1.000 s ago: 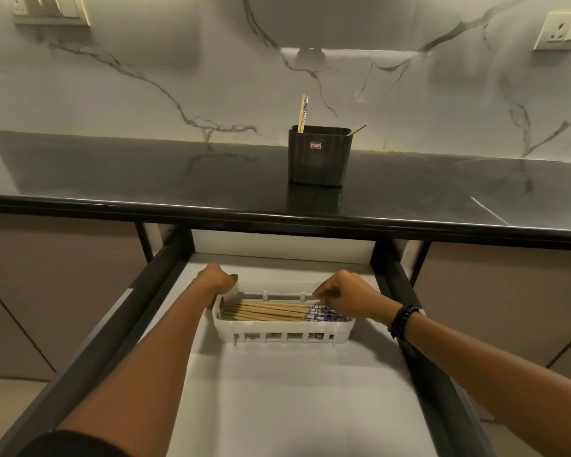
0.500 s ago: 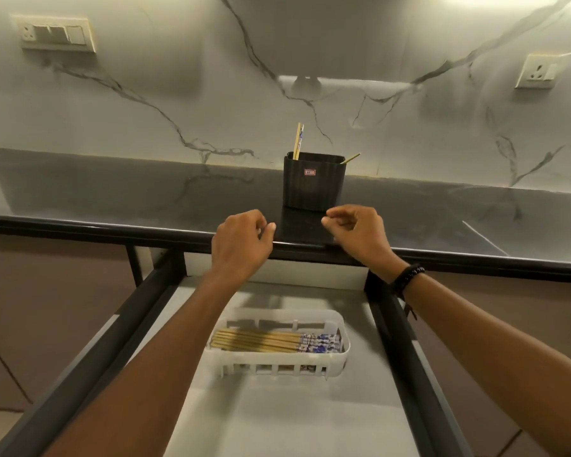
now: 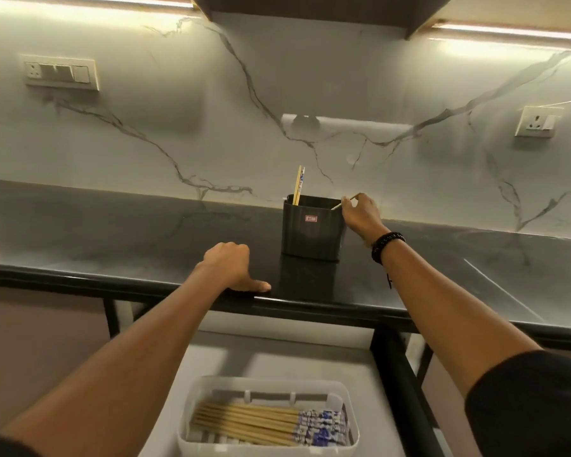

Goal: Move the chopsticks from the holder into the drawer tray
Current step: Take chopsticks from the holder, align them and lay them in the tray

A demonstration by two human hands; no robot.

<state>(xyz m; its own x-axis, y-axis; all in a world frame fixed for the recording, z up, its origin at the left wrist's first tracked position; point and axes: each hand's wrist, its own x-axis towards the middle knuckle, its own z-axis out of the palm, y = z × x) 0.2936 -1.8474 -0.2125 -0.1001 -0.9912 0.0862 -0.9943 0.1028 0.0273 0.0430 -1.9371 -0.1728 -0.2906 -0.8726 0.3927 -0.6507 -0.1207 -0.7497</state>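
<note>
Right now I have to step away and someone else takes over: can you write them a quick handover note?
Left hand: rests on the counter edge, fingers curled, holding nothing.
Right hand: pinches the leaning chopstick at the right rim of the holder.
Done: a bundle of chopsticks lies in the tray in the open drawer.
To do: lift out that chopstick and the two upright chopsticks, then lay them in the tray.

Kitchen wall and counter, warm under-cabinet lighting.
White grey-veined marble backsplash (image 3: 211, 127) rises behind a glossy black countertop (image 3: 112, 232); switch plate (image 3: 60, 72) upper left, socket (image 3: 538, 122) right; light strips (image 3: 508, 31) glow beneath a dark overhead cabinet (image 3: 310, 8); brown cabinet fronts (image 3: 30, 341) below.
</note>
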